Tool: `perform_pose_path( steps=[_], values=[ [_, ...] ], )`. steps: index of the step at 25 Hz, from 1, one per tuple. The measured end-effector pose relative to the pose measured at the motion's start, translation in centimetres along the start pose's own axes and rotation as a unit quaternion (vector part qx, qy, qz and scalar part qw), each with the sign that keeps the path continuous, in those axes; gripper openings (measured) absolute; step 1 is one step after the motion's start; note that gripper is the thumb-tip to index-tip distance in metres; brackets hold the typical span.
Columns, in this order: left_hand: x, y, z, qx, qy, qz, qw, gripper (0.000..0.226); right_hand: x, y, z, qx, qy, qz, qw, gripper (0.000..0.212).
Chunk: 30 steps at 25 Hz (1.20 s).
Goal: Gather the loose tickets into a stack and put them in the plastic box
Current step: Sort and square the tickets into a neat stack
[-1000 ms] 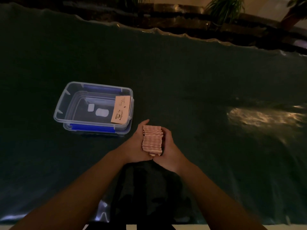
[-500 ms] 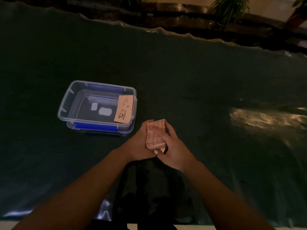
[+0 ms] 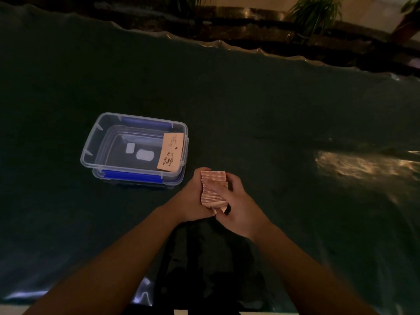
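A thick stack of pink tickets (image 3: pixel 213 188) stands on edge between both my hands, just right of the box's near right corner. My left hand (image 3: pixel 193 198) grips the stack's left side. My right hand (image 3: pixel 236 205) holds its right side, with a finger laid across the top of the stack. The clear plastic box (image 3: pixel 91 144) with blue clips sits open on the dark green cloth to the left. One pink ticket (image 3: pixel 171 152) with a printed logo leans against the box's inner right wall.
The dark green cloth (image 3: pixel 272 110) covers the whole table and ripples at its far edge. A bright reflection (image 3: pixel 359 164) lies on it at the right. Potted plants (image 3: pixel 313 12) stand beyond the table. A dark seat shows between my forearms.
The stack has tilted a little toward the box. My right hand's finger has moved onto the top of the tickets. The camera view has shifted slightly.
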State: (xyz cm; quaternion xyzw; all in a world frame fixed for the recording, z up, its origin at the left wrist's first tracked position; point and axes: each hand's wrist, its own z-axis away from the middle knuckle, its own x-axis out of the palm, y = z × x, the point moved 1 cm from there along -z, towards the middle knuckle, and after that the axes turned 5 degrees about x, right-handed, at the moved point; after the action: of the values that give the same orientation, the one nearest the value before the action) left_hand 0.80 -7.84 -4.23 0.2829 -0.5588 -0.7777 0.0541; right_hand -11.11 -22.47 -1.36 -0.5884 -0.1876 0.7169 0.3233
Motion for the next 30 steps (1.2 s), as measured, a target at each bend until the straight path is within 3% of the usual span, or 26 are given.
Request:
perform_pose_path(
  steps=[4,8,11,14,16,19,21,23,30],
  values=[
    [-0.2,-0.1,0.1,-0.001,0.008,-0.010,1.000,0.092,-0.1,0.4,-0.1,0.063,0.020,-0.111,0.992,0.120],
    [-0.2,-0.3,0.2,-0.008,-0.006,-0.003,1.000,0.100,0.6,0.4,-0.2,0.078,-0.021,-0.114,0.990,0.123],
    [-0.3,-0.2,0.2,-0.017,-0.006,-0.002,1.000,0.098,1.4,1.0,-0.4,0.112,-0.033,-0.212,0.970,0.130],
    [-0.4,-0.4,0.0,-0.027,-0.004,-0.015,1.000,0.093,1.4,1.1,-0.2,0.116,-0.008,-0.249,0.961,0.107],
    [-0.3,-0.5,0.1,-0.028,-0.008,-0.023,0.999,0.094,0.4,0.2,0.0,0.085,0.057,-0.205,0.973,0.082],
    [-0.1,-0.4,0.2,-0.030,-0.005,-0.030,0.999,0.094,-1.4,-1.8,-0.7,-0.009,0.151,-0.051,0.987,0.046],
    [0.2,-0.2,0.3,-0.030,0.000,-0.030,0.999,0.090,-2.0,-2.8,-1.8,-0.056,0.148,0.088,0.984,0.030],
    [0.2,0.0,0.3,-0.031,0.001,-0.032,0.999,0.090,-2.4,-3.5,-2.7,-0.065,0.119,0.151,0.979,0.021],
    [0.1,0.1,0.5,-0.046,-0.006,-0.017,0.999,0.098,-3.4,-4.6,-2.8,-0.070,0.101,0.171,0.978,0.015]
  ],
)
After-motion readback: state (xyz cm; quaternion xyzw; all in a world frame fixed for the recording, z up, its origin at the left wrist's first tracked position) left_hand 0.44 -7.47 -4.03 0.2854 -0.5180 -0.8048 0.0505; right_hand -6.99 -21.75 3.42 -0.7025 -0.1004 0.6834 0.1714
